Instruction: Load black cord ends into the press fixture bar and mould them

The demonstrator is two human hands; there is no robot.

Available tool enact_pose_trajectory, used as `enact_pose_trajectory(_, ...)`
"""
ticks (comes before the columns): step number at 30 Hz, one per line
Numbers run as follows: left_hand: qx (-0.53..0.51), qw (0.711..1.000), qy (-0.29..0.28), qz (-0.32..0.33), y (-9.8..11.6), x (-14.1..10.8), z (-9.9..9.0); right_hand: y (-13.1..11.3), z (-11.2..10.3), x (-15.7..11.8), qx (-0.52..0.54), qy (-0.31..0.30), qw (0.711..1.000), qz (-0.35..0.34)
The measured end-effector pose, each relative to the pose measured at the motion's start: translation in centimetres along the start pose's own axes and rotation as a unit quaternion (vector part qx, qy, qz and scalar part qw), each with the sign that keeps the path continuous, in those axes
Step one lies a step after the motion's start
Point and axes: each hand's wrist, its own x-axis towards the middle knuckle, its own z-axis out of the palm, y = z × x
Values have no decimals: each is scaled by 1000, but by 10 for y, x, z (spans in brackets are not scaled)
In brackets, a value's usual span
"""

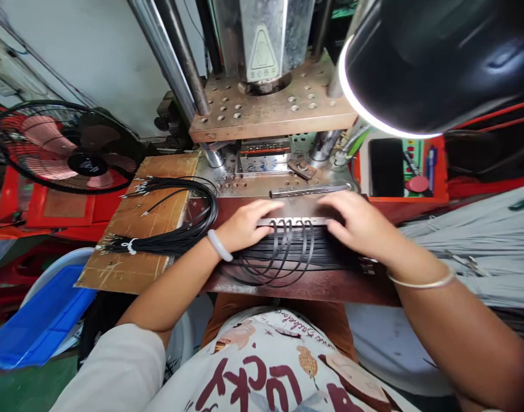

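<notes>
A slotted metal bar (322,221) lies crosswise in front of me with several thin black cables (312,246) fitted in its slots. The cables loop down from it toward my body. My left hand (244,224) is closed on the bar's left end between thumb and fingers. At the opposite end, my right hand (358,224) grips the bar the same way, its fingertips partly hidden. Under the loops, more straight black cables lie side by side on the dark red tabletop (244,286). A second metal bar (308,190) rests just beyond my hands.
A press with a thick drilled plate (270,123) and steel columns stands ahead. Bundled black cables (158,245) lie on a wooden board (115,269) at left, near a fan (87,164). A black lamp (416,68) overhangs the right, above a red tray (408,199).
</notes>
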Motion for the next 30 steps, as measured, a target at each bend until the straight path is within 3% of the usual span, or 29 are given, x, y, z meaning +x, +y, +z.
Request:
enact_pose_trajectory(3, -74, 990, 99, -70, -6, -6, -37, 2, -42, -33, -61, 2, 997, 49)
enact_pose_trajectory(5, -117, 967, 195, -117, -19, -13, -62, -5, -51, -56, -89, -60, 994, 14)
enact_pose_trajectory(8, -215, 910, 318, -158, -43, -25, -87, -20, -35, -80, -178, -133, 973, -59)
enact_pose_trajectory(12, -318, 825, 420, -205, -61, -38, -96, -31, -16, -84, -304, -113, 943, -72)
enact_pose_trajectory(16, -335, 809, 433, -214, -60, -44, -95, -27, -17, -56, -310, -65, 948, 28)
enact_pose_trajectory(19, -343, 811, 427, -206, -59, -45, -94, -16, -13, -25, -120, 1, 991, 56)
enact_pose_trajectory(22, -349, 812, 418, -211, -59, -45, -93, -5, -3, -4, 49, 13, 997, 61)
enact_pose_trajectory(30, -358, 819, 392, -217, -56, -47, -90, -1, 6, -1, 35, 11, 999, 28)
